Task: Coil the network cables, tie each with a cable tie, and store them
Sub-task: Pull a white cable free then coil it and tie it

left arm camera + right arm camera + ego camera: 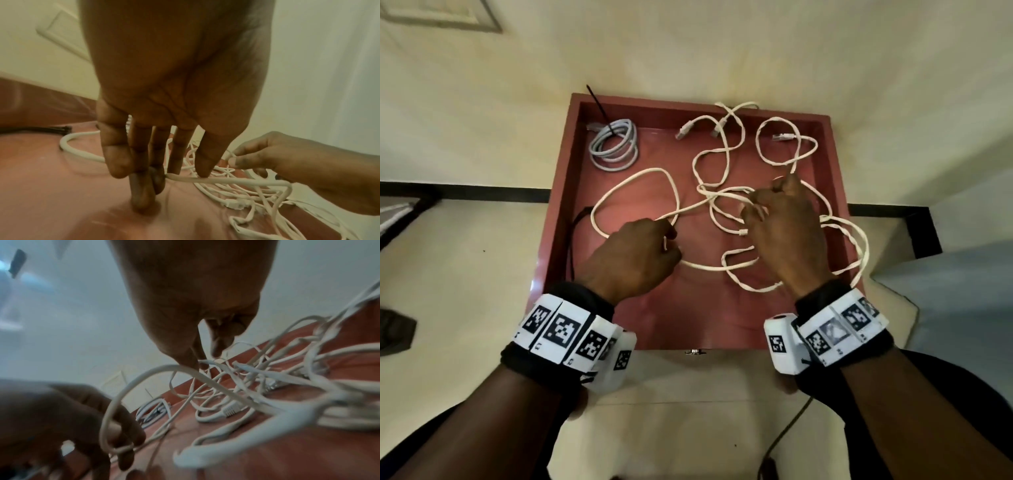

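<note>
Loose white network cables (633, 181) lie tangled in a reddish tray (556, 219). My left hand (671, 240) grips one white strand (236, 181) between thumb and fingers near the tray's middle left. My right hand (756, 209) pinches another part of the white tangle (144, 376) at the middle right, fingertips (190, 364) curled on it. A grey cable coil (614, 145), bound with a black tie, sits in the far left corner and also shows as the grey coil (152, 413) behind my left hand (123, 443). Spare black cable ties (41, 129) lie by the left wall.
Cable plugs (683, 132) rest near the tray's far wall, and one plug (231, 408) lies under my right hand. White loops hang over the tray's right rim (859, 246). A metal latch (693, 352) sits on the near edge. Cream surfaces surround the tray.
</note>
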